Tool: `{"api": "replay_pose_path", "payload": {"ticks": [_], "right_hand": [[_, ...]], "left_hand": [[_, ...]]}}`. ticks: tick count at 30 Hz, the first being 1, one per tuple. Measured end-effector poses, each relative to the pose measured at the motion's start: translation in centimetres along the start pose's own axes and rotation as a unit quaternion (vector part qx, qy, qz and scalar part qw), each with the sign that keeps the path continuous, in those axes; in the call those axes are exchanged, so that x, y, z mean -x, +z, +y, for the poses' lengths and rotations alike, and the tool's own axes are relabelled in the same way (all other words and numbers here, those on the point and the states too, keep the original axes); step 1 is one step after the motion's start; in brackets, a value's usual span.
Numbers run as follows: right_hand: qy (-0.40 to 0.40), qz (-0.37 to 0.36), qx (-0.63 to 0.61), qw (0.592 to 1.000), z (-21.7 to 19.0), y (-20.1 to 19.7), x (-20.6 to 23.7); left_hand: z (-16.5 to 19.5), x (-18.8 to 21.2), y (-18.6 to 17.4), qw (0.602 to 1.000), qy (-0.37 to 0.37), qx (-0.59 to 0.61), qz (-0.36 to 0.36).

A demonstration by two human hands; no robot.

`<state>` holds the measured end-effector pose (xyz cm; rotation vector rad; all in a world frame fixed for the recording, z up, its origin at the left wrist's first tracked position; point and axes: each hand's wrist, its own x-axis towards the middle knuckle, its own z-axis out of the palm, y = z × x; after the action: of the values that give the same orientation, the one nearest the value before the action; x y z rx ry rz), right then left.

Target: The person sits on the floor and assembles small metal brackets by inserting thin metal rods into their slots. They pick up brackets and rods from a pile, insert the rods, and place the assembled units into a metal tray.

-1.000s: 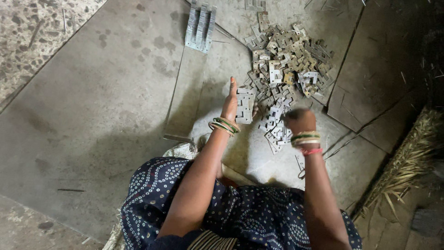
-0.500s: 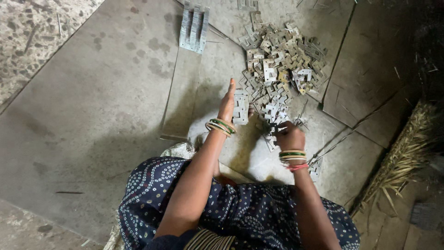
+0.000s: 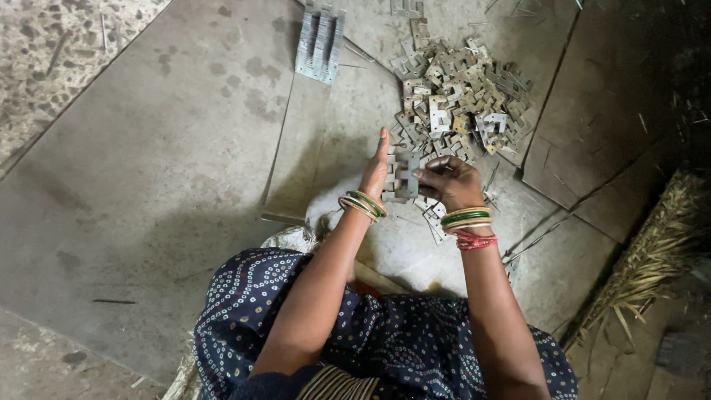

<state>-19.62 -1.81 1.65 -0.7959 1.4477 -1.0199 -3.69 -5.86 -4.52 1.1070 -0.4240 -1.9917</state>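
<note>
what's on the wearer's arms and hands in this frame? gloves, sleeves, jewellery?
No gloves, and no sleeves on the forearms: both are bare. The left hand has a stack of thin bangles at the wrist, green between gold-coloured ones. The right hand has a similar green and gold stack, plus a red thread band just behind it. No rings can be made out. Dark blue cloth with white dots covers the lap.

Grey sheets (image 3: 163,170) cover my floor; a heap of metal plates (image 3: 459,96) and a neat stack (image 3: 320,43) lie on them.
</note>
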Motion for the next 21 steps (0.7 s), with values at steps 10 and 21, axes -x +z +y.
{"api": "replay_pose_path", "payload": {"ticks": [10, 21], "right_hand": [[-0.033, 0.133, 0.105, 0.985, 0.7, -7.5, 4.5], [-0.06, 0.243, 0.547, 0.799, 7.5, -9.8, 1.6]], "left_hand": [[0.2, 1.3, -1.7, 1.0, -0.018, 0.006, 0.002], [0.2, 2.1, -0.5, 0.99, -0.034, 0.12, -0.07]]}}
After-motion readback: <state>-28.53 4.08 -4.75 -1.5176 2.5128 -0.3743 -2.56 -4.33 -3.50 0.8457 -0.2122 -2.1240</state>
